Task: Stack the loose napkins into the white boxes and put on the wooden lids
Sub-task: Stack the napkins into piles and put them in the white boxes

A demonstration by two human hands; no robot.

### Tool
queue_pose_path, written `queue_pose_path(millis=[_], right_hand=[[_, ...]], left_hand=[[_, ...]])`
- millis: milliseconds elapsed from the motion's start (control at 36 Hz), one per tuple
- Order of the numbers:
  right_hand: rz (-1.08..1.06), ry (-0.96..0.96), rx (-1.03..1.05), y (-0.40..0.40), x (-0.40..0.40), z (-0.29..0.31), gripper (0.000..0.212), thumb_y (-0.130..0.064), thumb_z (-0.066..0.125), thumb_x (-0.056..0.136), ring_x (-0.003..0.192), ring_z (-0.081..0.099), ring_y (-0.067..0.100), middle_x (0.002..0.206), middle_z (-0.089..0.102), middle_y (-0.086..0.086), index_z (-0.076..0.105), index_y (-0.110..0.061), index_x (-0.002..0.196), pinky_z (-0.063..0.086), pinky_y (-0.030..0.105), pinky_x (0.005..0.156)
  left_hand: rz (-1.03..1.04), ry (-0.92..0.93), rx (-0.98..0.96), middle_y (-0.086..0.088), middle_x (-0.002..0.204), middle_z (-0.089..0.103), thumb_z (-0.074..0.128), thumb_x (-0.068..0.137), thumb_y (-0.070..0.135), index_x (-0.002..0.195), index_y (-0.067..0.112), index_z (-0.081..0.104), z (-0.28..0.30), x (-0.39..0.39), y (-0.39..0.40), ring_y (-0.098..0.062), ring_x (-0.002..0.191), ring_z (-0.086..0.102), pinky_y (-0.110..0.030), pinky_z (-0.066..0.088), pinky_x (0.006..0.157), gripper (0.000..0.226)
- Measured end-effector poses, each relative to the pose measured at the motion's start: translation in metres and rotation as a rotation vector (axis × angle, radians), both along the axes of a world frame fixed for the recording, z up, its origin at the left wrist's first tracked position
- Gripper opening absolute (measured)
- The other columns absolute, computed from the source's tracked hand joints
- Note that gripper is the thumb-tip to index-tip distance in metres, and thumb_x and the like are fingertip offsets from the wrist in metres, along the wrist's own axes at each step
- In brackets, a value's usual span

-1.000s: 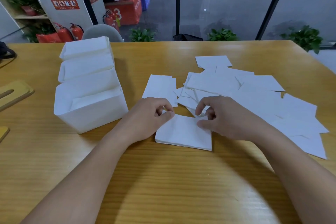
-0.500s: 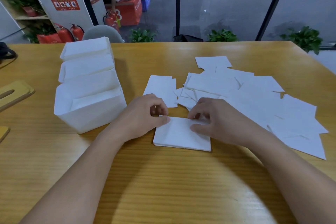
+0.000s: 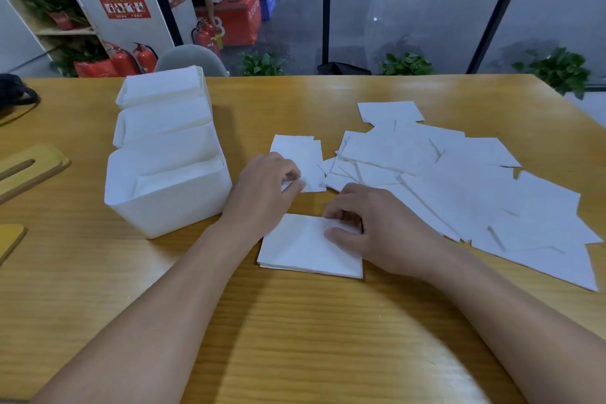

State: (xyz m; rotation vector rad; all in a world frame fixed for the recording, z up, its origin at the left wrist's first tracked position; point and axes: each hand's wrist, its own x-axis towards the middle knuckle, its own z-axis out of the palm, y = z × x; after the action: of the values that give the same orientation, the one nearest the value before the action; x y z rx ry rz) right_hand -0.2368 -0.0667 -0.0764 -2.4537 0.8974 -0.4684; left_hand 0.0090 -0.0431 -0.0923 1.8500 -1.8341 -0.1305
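Observation:
Three white boxes stand in a row at the left; the nearest box (image 3: 173,207) holds a low layer of napkins, the two behind it (image 3: 164,108) are filled. A small neat stack of napkins (image 3: 305,252) lies on the table in front of me. My right hand (image 3: 370,226) rests on the stack's far right corner with curled fingers and the thumb pressing its top. My left hand (image 3: 262,193) pinches the near edge of a loose napkin (image 3: 301,154) beyond the stack. Several loose napkins (image 3: 459,187) are spread to the right.
Wooden lids lie at the far left: a slotted one (image 3: 29,170) and another's corner (image 3: 10,239). A black object (image 3: 13,95) sits at the table's back left edge. A grey chair back (image 3: 190,59) stands behind the boxes.
My left hand left the stack and moved up to the loose napkin beyond it. The stack slid slightly toward me. My right hand stayed on the stack's far edge.

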Motion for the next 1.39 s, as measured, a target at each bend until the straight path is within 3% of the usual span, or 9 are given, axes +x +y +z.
queue_pose_path(millis=[250,361,500,583,750,833,972,1139,1389], right_hand=[[0.004,-0.005,-0.01,-0.001,0.0,0.0,0.01,-0.039,0.075,0.096,0.092,0.06,0.005,0.1,0.061,-0.018,0.074,-0.036,0.105,0.05,0.027,0.077],[-0.074,-0.088,-0.061,-0.004,-0.001,-0.003,0.037,-0.043,0.076,0.096,0.095,0.059,0.005,0.111,0.059,-0.02,0.067,-0.037,0.131,0.048,0.023,0.08],[-0.209,-0.18,-0.136,-0.01,-0.004,-0.001,0.073,-0.034,0.08,0.094,0.114,0.052,0.006,0.137,0.045,-0.015,0.045,-0.04,0.157,0.049,0.027,0.093],[-0.235,-0.159,-0.233,-0.015,-0.007,-0.002,0.051,-0.029,0.081,0.095,0.12,0.047,0.015,0.143,0.047,-0.008,0.064,-0.034,0.143,0.045,0.033,0.099],[-0.263,-0.2,-0.238,-0.021,-0.01,-0.003,0.003,-0.03,0.078,0.098,0.119,0.05,0.018,0.116,0.066,-0.015,0.078,-0.031,0.1,0.032,0.04,0.106],[-0.275,-0.21,-0.235,-0.019,-0.009,0.0,0.001,-0.033,0.076,0.098,0.113,0.05,0.015,0.106,0.068,-0.016,0.076,-0.033,0.098,0.029,0.036,0.104],[-0.289,-0.254,-0.28,-0.015,-0.007,0.004,0.002,-0.036,0.078,0.098,0.106,0.05,0.015,0.101,0.068,-0.019,0.078,-0.033,0.097,0.029,0.036,0.101],[-0.338,-0.297,-0.249,-0.019,-0.015,0.011,0.013,-0.043,0.07,0.102,0.107,0.049,0.008,0.104,0.069,-0.021,0.078,-0.033,0.099,0.031,0.035,0.102],[-0.248,-0.492,0.197,-0.016,-0.022,0.031,0.012,-0.025,0.077,0.1,0.07,0.054,0.033,0.074,0.064,0.008,0.08,-0.025,0.088,0.041,0.029,0.061]], left_hand=[[0.022,-0.051,-0.091,0.014,0.091,0.064,0.06,0.108,0.023,0.089,0.027,0.068,-0.002,-0.001,-0.001,-0.012,0.093,0.054,-0.041,0.052,0.078,0.021],[-0.048,0.064,-0.166,0.02,0.097,0.066,0.063,0.109,0.027,0.097,0.029,0.07,0.011,-0.006,0.012,-0.008,0.092,0.057,-0.018,0.042,0.078,0.014],[-0.249,0.37,0.009,0.02,0.082,0.072,0.07,0.106,0.031,0.104,0.03,0.08,0.031,-0.014,0.035,-0.013,0.073,0.064,-0.023,0.044,0.065,0.01],[-0.325,0.484,0.076,0.001,0.065,0.069,0.071,0.106,0.03,0.107,0.029,0.081,0.038,-0.015,0.04,-0.023,0.06,0.063,-0.035,0.043,0.061,0.01],[-0.36,0.58,0.097,0.001,0.099,0.08,0.071,0.107,0.015,0.113,0.019,0.073,0.038,-0.015,0.041,-0.024,0.095,0.079,-0.04,0.061,0.084,0.008],[-0.298,0.55,0.086,0.004,0.104,0.08,0.085,0.096,0.021,0.118,0.029,0.074,0.035,-0.017,0.041,-0.021,0.099,0.076,-0.043,0.061,0.09,0.026],[-0.235,0.545,0.0,0.003,0.078,0.077,0.072,0.106,0.028,0.098,0.028,0.078,0.029,-0.02,0.039,-0.025,0.078,0.074,-0.054,0.06,0.076,0.009],[-0.178,0.566,-0.114,0.0,0.066,0.072,0.064,0.111,0.029,0.096,0.024,0.078,0.032,-0.014,0.036,-0.016,0.062,0.066,-0.037,0.051,0.061,0.021],[-0.163,0.693,-0.072,-0.004,0.071,0.057,0.074,0.105,0.02,0.101,0.015,0.081,0.046,0.01,0.038,-0.026,0.066,0.044,-0.036,0.038,0.065,0.009]])
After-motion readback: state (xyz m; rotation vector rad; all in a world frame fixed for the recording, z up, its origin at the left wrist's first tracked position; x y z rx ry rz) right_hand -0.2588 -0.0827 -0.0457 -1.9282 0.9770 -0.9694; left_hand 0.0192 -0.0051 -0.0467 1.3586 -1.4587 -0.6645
